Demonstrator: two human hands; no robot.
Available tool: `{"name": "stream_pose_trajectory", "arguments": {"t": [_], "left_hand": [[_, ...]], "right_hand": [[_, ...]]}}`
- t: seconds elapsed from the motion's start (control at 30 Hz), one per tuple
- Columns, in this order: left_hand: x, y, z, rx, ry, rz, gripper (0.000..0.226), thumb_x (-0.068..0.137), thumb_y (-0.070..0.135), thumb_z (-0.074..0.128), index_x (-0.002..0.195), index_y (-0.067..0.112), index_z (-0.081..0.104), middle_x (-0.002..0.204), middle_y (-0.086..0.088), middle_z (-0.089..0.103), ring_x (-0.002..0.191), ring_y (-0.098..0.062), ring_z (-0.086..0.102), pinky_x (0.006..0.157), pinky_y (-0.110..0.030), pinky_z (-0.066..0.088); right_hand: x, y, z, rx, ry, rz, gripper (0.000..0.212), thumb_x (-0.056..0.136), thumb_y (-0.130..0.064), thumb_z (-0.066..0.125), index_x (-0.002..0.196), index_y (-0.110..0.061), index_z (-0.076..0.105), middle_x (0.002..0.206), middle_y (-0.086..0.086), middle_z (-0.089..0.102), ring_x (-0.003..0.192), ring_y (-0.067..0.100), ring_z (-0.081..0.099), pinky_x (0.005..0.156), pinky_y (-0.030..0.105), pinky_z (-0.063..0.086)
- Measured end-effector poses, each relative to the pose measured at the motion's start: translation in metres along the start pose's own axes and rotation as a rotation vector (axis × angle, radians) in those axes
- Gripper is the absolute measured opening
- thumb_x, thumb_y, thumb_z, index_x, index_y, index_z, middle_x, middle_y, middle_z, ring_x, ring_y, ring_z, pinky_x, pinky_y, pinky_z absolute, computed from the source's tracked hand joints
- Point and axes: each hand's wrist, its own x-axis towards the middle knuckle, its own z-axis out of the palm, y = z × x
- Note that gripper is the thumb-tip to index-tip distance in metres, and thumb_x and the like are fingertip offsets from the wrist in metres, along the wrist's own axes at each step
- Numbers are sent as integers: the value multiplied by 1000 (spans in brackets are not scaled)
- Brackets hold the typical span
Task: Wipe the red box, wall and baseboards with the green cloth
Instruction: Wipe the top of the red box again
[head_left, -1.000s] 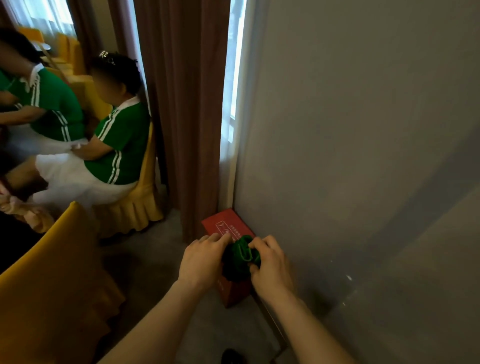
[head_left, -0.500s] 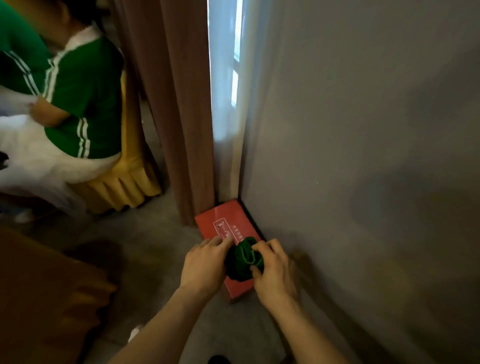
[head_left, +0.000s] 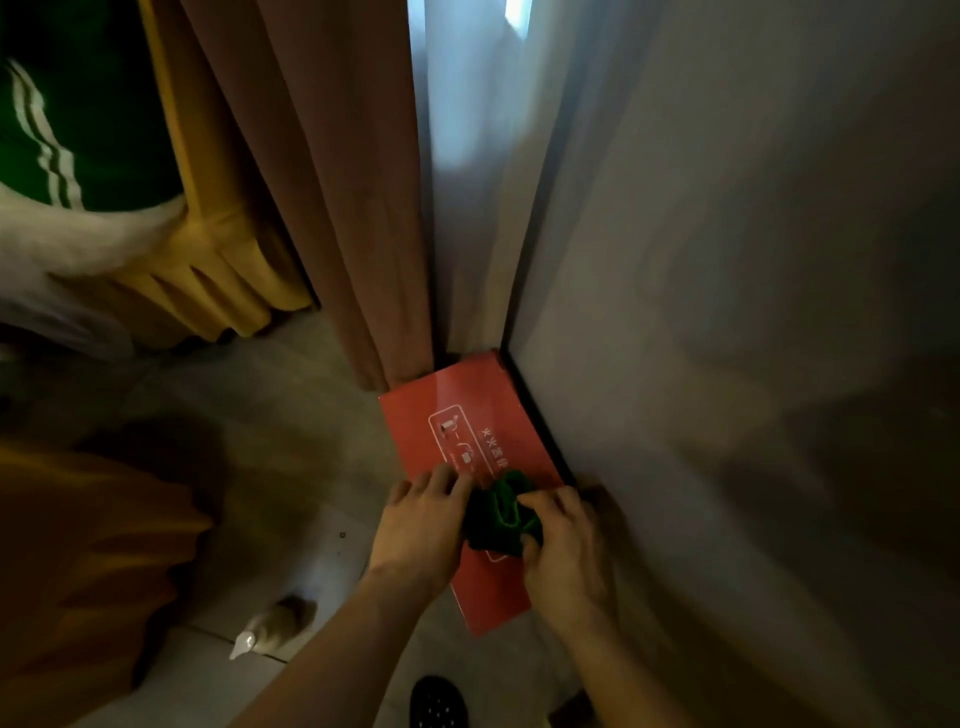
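Since a moment ago both hands have kept the bunched green cloth (head_left: 500, 519) pinched between them on the red box (head_left: 470, 441). Left hand (head_left: 423, 525) and right hand (head_left: 563, 545) each grip it. Lying on the floor (head_left: 291, 415) beside the wall (head_left: 727, 312), the box runs lengthwise along it, far end touching the curtain (head_left: 337, 208).

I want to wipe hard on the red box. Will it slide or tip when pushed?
The box probably won't tip: it looks low and flat. Toward the wall it seems braced; along the floor it might slide.
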Motion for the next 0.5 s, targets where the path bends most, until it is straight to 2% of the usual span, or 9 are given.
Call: {"name": "stream_pose_trajectory", "arguments": {"t": [0.07,0.13,0.17,0.23,0.3,0.5], "left_hand": [[6,-7,20,28,-60,-10,75,87,38,68,148,33,24,153,-2,31,139,-27,32,117,-43,22],[7,-15,37,52,-138,4,97,86,50,66,155,37,0,165,-2,4,151,-30,3,121,-47,-3],[6,-17,44,71,-179,17,104,85,56,65,153,38,-12,166,0,-8,151,-29,-8,119,-48,-10],[3,-22,58,109,-245,40,112,84,64,62,149,40,-26,164,0,-20,149,-28,-20,121,-52,-12],[1,-25,65,102,-285,30,113,82,69,59,146,41,-30,163,-1,-23,148,-27,-24,121,-54,-8],[0,-22,52,75,-280,19,111,82,71,59,148,42,-25,165,-1,-19,149,-27,-20,120,-50,-14]], "right_hand": [[9,11,17,-63,-85,4,57,89,-26,64,142,-32,45,148,-1,36,138,23,32,107,37,41],[12,22,32,-156,-186,-27,72,91,-45,58,153,-38,22,162,1,13,150,26,7,117,42,29],[13,27,38,-192,-226,-45,78,90,-52,54,154,-39,11,165,1,3,151,27,-4,118,46,22],[12,34,48,-234,-276,-69,87,89,-59,51,153,-41,-5,166,3,-7,150,28,-15,119,50,13],[11,38,53,-258,-306,-61,94,86,-64,52,151,-42,-12,166,4,-10,149,30,-18,119,54,9],[8,33,44,-238,-295,-29,92,86,-65,51,152,-42,-8,166,4,-7,150,30,-12,119,54,14]]}}
